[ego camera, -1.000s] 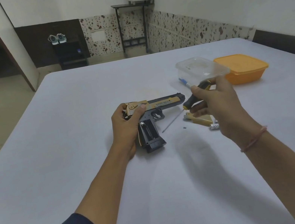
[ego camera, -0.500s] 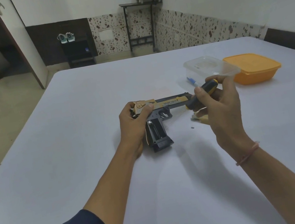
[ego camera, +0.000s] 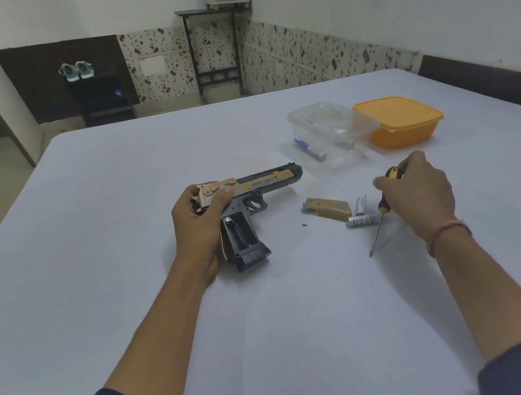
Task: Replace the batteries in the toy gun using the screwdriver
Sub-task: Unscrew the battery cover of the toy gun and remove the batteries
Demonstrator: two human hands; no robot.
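Note:
A black and gold toy gun lies on its side on the white table, its grip compartment open and facing up. My left hand grips the rear of the gun. To the right, my right hand holds the black and yellow screwdriver by its handle, tip pointing down toward me just above the table. The gold battery cover lies between the gun and that hand. Two batteries rest beside the cover, and a tiny screw sits left of it.
A clear plastic box with a blue and white battery beside it stands at the back right, next to an orange lidded container. The table's far edge and a doorway lie beyond.
My right hand has moved the screwdriver away from the gun's muzzle, rightward and down, past the batteries. The gold cover and batteries are now uncovered. My left hand stays on the gun.

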